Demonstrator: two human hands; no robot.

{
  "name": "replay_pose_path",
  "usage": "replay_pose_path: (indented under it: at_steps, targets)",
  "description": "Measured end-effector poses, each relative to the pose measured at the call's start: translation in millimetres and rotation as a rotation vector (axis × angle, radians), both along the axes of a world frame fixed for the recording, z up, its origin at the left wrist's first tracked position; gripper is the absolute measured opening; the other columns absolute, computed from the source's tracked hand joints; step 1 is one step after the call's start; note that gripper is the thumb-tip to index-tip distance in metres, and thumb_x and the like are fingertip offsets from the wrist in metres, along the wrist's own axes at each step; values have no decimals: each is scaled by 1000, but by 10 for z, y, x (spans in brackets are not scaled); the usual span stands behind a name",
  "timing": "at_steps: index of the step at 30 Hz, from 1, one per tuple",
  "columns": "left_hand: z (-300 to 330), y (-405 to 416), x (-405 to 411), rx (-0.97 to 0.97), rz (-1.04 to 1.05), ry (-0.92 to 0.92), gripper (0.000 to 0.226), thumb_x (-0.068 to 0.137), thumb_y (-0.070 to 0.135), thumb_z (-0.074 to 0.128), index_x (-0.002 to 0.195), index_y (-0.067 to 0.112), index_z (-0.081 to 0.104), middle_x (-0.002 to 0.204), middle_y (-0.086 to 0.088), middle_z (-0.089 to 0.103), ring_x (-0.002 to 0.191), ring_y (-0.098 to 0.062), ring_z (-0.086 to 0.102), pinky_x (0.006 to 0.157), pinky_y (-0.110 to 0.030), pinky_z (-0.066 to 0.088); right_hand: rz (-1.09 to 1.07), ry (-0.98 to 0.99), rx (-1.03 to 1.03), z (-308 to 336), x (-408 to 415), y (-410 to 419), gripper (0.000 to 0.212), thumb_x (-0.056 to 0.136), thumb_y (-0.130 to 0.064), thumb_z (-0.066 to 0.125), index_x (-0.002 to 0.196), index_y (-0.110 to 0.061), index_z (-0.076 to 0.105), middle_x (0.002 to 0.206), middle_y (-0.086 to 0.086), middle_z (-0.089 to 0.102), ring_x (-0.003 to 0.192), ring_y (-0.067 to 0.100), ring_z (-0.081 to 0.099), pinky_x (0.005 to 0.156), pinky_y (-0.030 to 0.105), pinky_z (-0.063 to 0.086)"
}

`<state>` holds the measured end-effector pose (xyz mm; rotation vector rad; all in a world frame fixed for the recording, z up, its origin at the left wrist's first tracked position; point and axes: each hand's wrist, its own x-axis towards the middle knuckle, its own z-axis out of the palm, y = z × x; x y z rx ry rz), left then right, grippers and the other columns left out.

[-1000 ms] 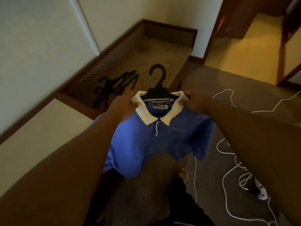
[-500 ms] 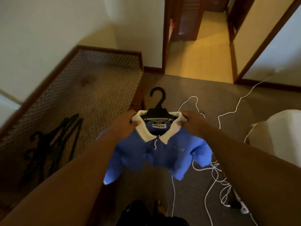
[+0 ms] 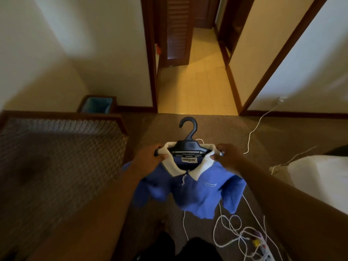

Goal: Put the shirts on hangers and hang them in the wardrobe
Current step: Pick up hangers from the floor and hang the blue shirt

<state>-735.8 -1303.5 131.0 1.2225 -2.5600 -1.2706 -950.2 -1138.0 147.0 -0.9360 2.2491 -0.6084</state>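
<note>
I have the blue shirt (image 3: 190, 193) on the black hanger (image 3: 188, 146) at the centre of the frame, held above the carpet (image 3: 216, 132). My left hand (image 3: 148, 159) has its grip curled round the hanger's left end and collar; my right hand (image 3: 226, 157) pinches the right end. White cables (image 3: 237, 234) tangle at lower right, and a bin (image 3: 97, 105) sits at left of centre.

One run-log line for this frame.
left hand: grips hanger end | right hand: grips collar | blue shirt: on black hanger | wardrobe: unseen
</note>
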Motion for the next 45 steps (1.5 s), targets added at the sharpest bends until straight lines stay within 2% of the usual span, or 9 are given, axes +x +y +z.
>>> replay_pose_path:
  at_steps: [4, 12, 20, 26, 29, 31, 36, 41, 45]
  targets:
    - [10, -700, -675, 13, -28, 1, 46, 93, 21, 61, 134, 6, 50, 133, -12, 55, 121, -25, 50, 84, -17, 31, -58, 3, -24, -21, -584, -570, 14, 87, -7, 65, 86, 5, 59, 63, 1, 47, 57, 12, 44, 51, 26, 36]
    - [-65, -2162, -2059, 15, -47, 30, 39, 89, 17, 65, 127, 10, 56, 122, -7, 60, 109, -17, 52, 82, -21, 34, -118, -50, -56, -133, -1912, -1918, 24, 89, -12, 66, 71, -21, 52, 67, 1, 51, 58, 12, 48, 51, 26, 40]
    - [-11, -3622, -3777, -7, -64, -10, 35, 93, 20, 60, 125, 6, 54, 118, -9, 60, 99, -12, 50, 81, -21, 33, -156, -58, -53, -87, -3603, -3378, 9, 87, -12, 67, 85, -10, 58, 70, -1, 51, 58, 11, 46, 50, 24, 38]
    - [-55, -4587, -5034, -29, -93, 30, 25, 94, 14, 59, 117, 6, 58, 106, -6, 60, 97, -17, 54, 76, -21, 38, -172, -8, -76, -92, -4827, -4336, 20, 84, -12, 70, 76, -15, 53, 69, -4, 49, 65, 11, 44, 54, 23, 32]
    - [-149, -5133, -5665, -30, -113, 53, 19, 91, 11, 62, 110, 8, 61, 102, -9, 65, 96, -24, 59, 81, -32, 47, -218, -39, -92, -185, -5445, -4826, 15, 85, -12, 71, 85, -12, 56, 81, 3, 55, 77, 18, 50, 64, 27, 37]
    - [-183, -5504, -6094, -29, -113, 40, 20, 90, 15, 64, 109, 13, 62, 102, -7, 66, 96, -22, 59, 87, -40, 49, -222, -44, -95, -216, -5850, -5161, 15, 85, -12, 70, 83, -13, 56, 76, 0, 54, 77, 18, 50, 61, 27, 37]
    - [-139, -6346, -7232, -41, -185, 24, 19, 91, 17, 62, 110, 18, 60, 99, -1, 64, 94, -18, 58, 78, -30, 44, -271, -52, -77, -176, -6854, -5871, 14, 86, -13, 69, 83, -16, 56, 73, -6, 52, 72, 14, 49, 62, 28, 37]
    - [-92, -7038, -8392, -76, -230, 36, 22, 91, 19, 63, 113, 17, 59, 104, -6, 66, 98, -22, 59, 86, -40, 49, -319, -51, -99, -201, -7938, -6469, 25, 86, -12, 69, 74, -25, 50, 70, -8, 47, 62, 8, 42, 55, 23, 32]
    - [-176, -7572, -9327, -99, -202, 42, 23, 89, 22, 66, 110, 17, 61, 102, -5, 68, 96, -24, 60, 83, -38, 49, -286, -31, -91, -310, -8935, -7022, 15, 86, -13, 69, 81, -16, 55, 75, -3, 51, 71, 15, 47, 56, 25, 34]
